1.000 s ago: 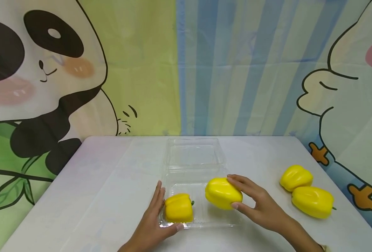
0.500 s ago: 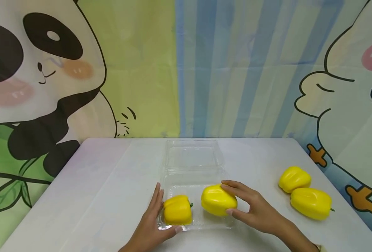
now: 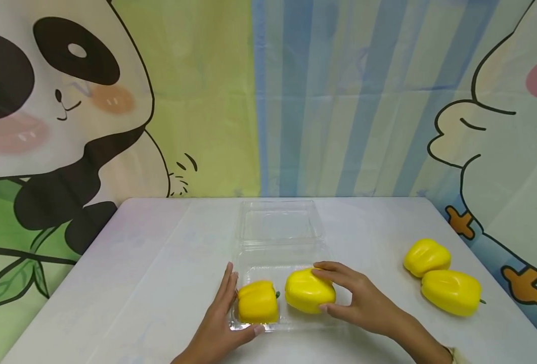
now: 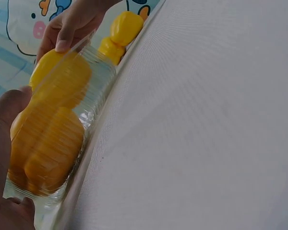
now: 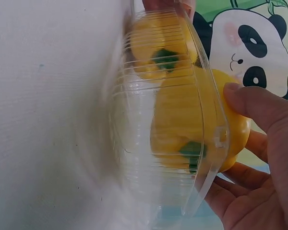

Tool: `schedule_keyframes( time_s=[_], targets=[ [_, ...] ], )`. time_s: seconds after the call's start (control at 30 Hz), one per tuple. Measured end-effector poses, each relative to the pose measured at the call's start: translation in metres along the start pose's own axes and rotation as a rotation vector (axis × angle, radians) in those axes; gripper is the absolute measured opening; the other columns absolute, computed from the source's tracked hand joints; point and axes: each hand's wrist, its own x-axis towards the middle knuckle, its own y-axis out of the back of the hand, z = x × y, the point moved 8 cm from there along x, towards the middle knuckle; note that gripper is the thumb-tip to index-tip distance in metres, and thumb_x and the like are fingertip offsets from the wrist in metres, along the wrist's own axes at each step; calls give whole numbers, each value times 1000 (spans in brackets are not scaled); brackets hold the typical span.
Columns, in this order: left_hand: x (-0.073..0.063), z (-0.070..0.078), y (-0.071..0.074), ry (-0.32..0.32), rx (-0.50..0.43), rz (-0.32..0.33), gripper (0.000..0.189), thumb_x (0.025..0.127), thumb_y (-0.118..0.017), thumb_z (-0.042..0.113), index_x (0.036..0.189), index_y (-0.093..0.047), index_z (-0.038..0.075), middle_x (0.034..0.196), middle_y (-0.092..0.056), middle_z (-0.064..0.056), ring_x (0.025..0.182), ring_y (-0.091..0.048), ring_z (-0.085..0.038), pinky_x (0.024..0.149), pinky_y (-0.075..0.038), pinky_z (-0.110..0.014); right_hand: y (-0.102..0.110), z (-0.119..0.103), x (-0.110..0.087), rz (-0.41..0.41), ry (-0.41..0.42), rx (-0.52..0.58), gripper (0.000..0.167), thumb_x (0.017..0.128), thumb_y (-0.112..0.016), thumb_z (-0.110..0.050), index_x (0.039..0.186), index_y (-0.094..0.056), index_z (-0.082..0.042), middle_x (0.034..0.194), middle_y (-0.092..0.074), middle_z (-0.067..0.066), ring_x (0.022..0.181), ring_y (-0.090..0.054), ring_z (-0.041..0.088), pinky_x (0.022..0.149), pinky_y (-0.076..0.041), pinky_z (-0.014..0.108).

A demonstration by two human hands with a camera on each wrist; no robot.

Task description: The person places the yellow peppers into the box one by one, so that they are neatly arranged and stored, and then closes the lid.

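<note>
My right hand [image 3: 361,301] holds a yellow bell pepper [image 3: 308,292] by its right end, thumb in front and fingers behind. In the right wrist view this pepper [image 5: 235,129] sits partly below the rim of a clear plastic clamshell container [image 3: 302,255], its green stem showing through the wall. A second yellow bell pepper [image 3: 257,303] lies in the left part of the container, stem pointing right. My left hand [image 3: 218,321] rests against the container's front left corner, fingers straight along the side and thumb at the front edge.
Behind the base, the container's hinged lid [image 3: 279,222] lies folded back flat. Two more yellow bell peppers, a rear one [image 3: 427,258] and a front one [image 3: 451,292], touch each other on the right of the white table [image 3: 136,283]. A cartoon curtain [image 3: 205,101] hangs behind.
My right hand has brought the bell pepper left and down, into the container beside the other pepper. The left hand keeps its place at the corner.
</note>
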Motion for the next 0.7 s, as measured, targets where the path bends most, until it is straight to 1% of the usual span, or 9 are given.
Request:
schedule_keyframes(
  time_s=[0.13,0.23,0.33,0.5,0.6,0.7],
  targets=[
    [0,-1,0,23,12,-4,118,70,-84,51,156,-15,6,163,2,5,141,-28,-29,107,-32,-47,-4,2,-1,-15,8,-30,55,86,-76,-26,137,-57,-16,138,-52,6,121,-54,23,96,-49,32],
    [1,-1,-1,48,22,-12,119,70,-83,53,156,-16,7,163,4,8,141,-28,-28,107,-32,-48,-8,1,0,-34,24,-51,55,86,-76,-27,136,-57,-14,137,-51,8,118,-55,22,93,-51,32],
    [1,0,0,56,17,-14,119,69,-83,53,157,-15,10,162,4,12,142,-25,-25,108,-31,-47,-10,2,0,-54,14,-58,55,86,-76,-31,135,-58,-14,138,-51,6,118,-55,23,92,-52,33],
    [0,1,2,30,20,-4,118,70,-83,52,156,-15,8,163,3,8,142,-26,-28,107,-32,-49,-16,4,0,-112,-20,-49,58,85,-74,-39,136,-58,-15,139,-51,3,121,-54,23,94,-51,35],
    [0,2,1,15,21,-2,118,70,-83,51,156,-16,7,163,3,7,141,-27,-30,106,-32,-50,-18,2,-1,-130,-4,-52,59,85,-73,-39,136,-58,-15,138,-52,4,120,-54,23,93,-51,36],
    [1,0,0,28,31,-1,118,69,-83,53,156,-16,8,163,3,9,141,-27,-30,106,-32,-50,-18,1,-1,-136,13,-58,59,85,-74,-38,137,-57,-15,138,-52,4,120,-54,22,93,-51,35]
  ],
)
